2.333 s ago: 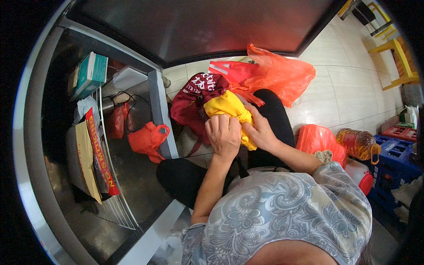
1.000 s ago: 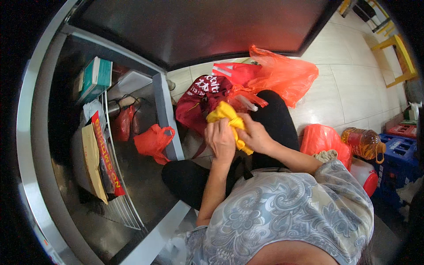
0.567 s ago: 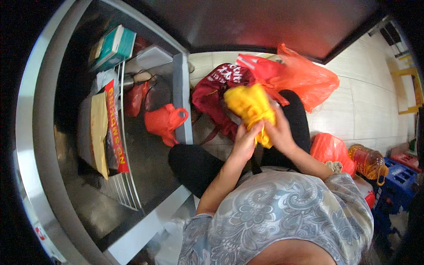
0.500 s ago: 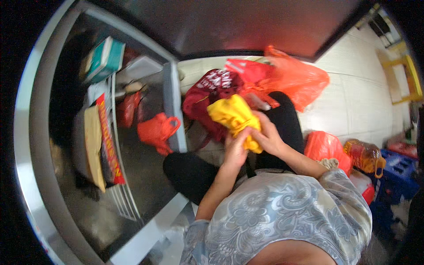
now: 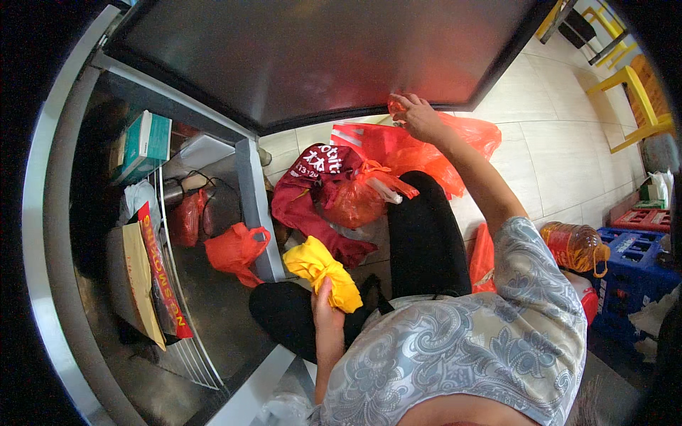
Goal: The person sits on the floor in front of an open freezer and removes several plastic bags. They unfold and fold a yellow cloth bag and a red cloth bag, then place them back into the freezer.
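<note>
A bunched-up yellow plastic bag (image 5: 323, 273) is in my left hand (image 5: 327, 312), whose fingers close round its lower end above my left knee. My right arm reaches far forward. At its end my right hand (image 5: 423, 119) pinches the edge of a thin red plastic bag (image 5: 469, 138) beside the dark door. Between my legs and the door lie a maroon bag (image 5: 302, 192) with white print and a knotted red plastic bag (image 5: 353, 201) with something inside. What the yellow bag holds, if anything, is hidden.
To my left is an open cabinet with a wire rack (image 5: 186, 312), a teal box (image 5: 145, 149) and red bags (image 5: 236, 250). The dark door panel (image 5: 298, 64) stands across the front. At right are an oil jug (image 5: 574, 245), a blue crate (image 5: 632, 259) and a yellow chair (image 5: 636, 106).
My right hand has let go of the yellow bag and reached forward to the red plastic bag. My left hand has brought the yellow bag leftward and closer to me.
</note>
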### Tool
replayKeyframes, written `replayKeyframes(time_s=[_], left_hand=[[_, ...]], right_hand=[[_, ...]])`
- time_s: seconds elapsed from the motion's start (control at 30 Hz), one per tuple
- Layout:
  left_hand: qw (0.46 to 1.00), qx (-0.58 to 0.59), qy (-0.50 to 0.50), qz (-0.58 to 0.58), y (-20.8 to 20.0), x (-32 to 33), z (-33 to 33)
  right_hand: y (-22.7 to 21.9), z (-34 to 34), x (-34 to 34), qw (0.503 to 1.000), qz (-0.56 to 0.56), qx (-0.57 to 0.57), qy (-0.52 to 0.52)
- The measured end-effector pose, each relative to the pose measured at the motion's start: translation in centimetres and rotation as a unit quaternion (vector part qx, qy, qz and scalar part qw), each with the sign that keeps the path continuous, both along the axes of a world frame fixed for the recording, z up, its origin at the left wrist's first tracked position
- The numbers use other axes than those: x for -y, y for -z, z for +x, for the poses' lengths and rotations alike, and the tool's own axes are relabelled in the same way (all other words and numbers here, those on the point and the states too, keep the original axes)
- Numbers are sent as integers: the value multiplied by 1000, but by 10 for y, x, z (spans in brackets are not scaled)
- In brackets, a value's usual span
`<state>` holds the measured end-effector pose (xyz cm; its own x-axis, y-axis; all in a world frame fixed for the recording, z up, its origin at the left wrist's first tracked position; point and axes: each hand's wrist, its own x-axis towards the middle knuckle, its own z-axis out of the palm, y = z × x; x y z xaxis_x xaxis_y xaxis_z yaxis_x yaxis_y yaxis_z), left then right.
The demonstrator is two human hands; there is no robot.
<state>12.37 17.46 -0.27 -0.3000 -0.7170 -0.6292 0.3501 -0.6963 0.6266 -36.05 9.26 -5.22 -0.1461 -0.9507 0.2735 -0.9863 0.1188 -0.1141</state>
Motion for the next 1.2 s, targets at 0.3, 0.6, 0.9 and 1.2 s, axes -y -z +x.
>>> replayKeyframes(time_s=[0.3,0.6,0.9,1.2], left_hand=[[994,10,61,-90,-30,12,-20],[921,-157,170,-313,-78,38,-116],[568,-34,457,-684,-100,48,-286],[512,127,503,-684,-49,45,-274]], right_hand=[[-64,-4,-19,965,-138,207,87],[-269,56,-182,891,-147,429,5],[-305,119,-208,813,-439,383,14],[-297,109,-213,785,-451,421,54]])
